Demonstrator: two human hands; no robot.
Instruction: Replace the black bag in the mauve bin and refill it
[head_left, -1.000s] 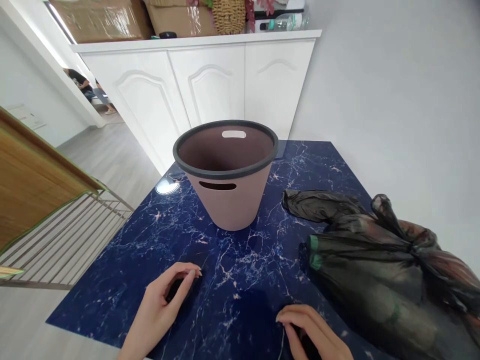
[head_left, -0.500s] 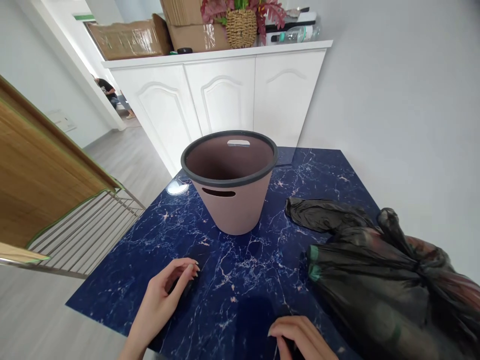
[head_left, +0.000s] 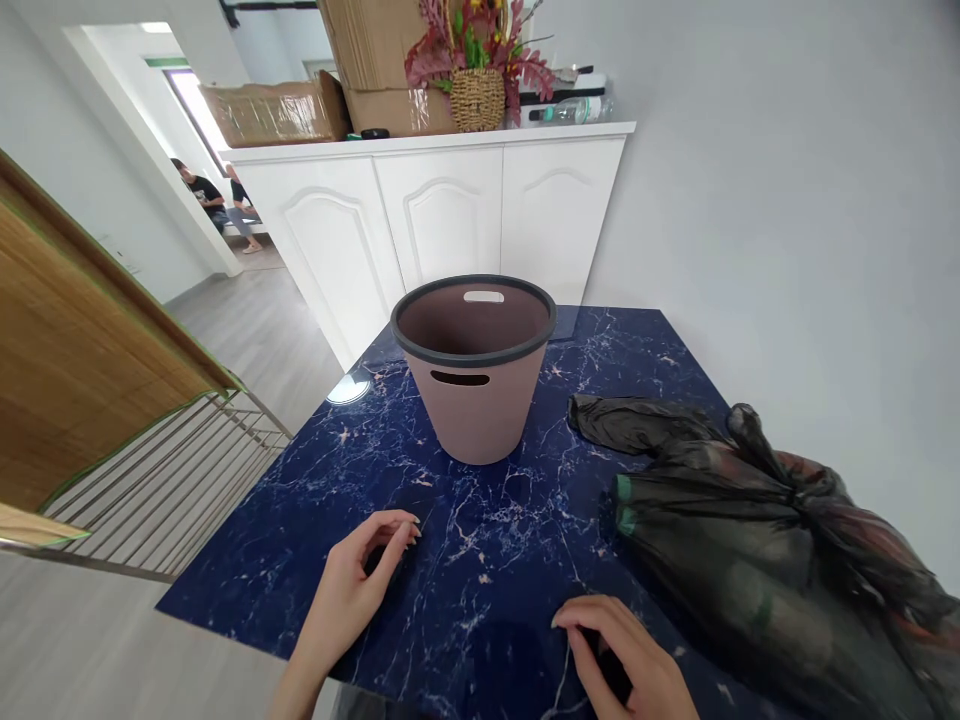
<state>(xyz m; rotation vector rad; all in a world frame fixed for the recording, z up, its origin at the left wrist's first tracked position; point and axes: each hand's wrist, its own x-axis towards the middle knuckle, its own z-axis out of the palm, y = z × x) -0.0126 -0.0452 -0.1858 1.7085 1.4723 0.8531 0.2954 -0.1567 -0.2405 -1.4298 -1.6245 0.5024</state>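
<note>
My left hand [head_left: 358, 590] rests at the near left of the dark blue marbled table [head_left: 450, 640], its fingers curled in and the thumb tip meeting them, with nothing in between. Near the front edge, my right hand [head_left: 626, 660] is curled the same way, thumb and fingertips together, also holding nothing. Beyond both hands stands an upright mauve bin [head_left: 480, 415] with a dark grey rim and two handle slots. Neither hand touches it. To the right of my right hand lies a filled, knotted black plastic bag [head_left: 750, 560].
Behind the table is a white cabinet [head_left: 450, 230] bearing cardboard boxes [head_left: 277, 112], a flower basket [head_left: 478, 100] and a plastic bottle [head_left: 577, 110]. A metal rack [head_left: 187, 470] is at the left. Two people [head_left: 217, 200] sit in the far room.
The view has shifted, showing more above the cabinet. Both hands sit slightly farther right in the picture, and more of my right hand shows. The bin and bag keep their places on the table.
</note>
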